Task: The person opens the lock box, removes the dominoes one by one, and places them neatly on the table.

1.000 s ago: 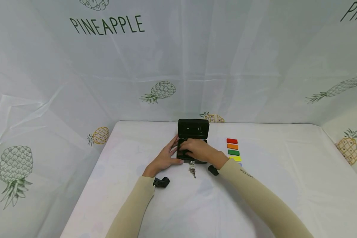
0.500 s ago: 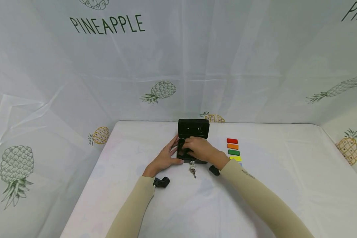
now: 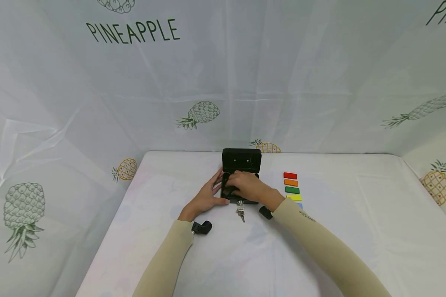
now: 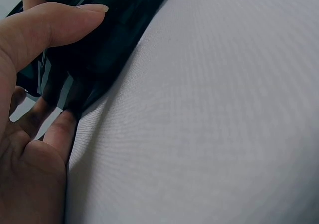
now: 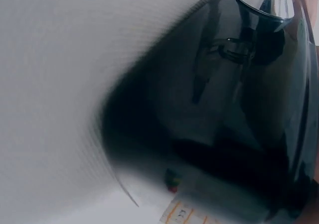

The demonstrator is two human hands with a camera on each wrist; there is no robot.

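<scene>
A small black cash box [image 3: 241, 160] stands on the white cloth with its lid raised. A ring of keys [image 3: 240, 211] hangs from the lock at its front. My left hand [image 3: 203, 198] grips the box's left front corner, thumb on the front wall and fingers along the side; the left wrist view shows the thumb [image 4: 75, 25] against the glossy black wall. Over the box, my right hand [image 3: 250, 186] reaches inside with bent fingers. Its fingertips are hidden, so I cannot tell whether they hold anything. The right wrist view shows the front wall [image 5: 234, 94] and silver lock [image 5: 264, 4].
To the right of the box lie flat coloured pieces in a column: red [image 3: 290, 175], orange [image 3: 290, 182], green [image 3: 292, 190], yellow [image 3: 294, 198], and a blue one [image 3: 300, 205] partly behind the sleeve. A pineapple-print curtain [image 3: 301, 82] rises behind the table.
My right hand shifts slightly within the box, its wrist moving a little right and then back left. The left hand, box and keys stay where they were.
</scene>
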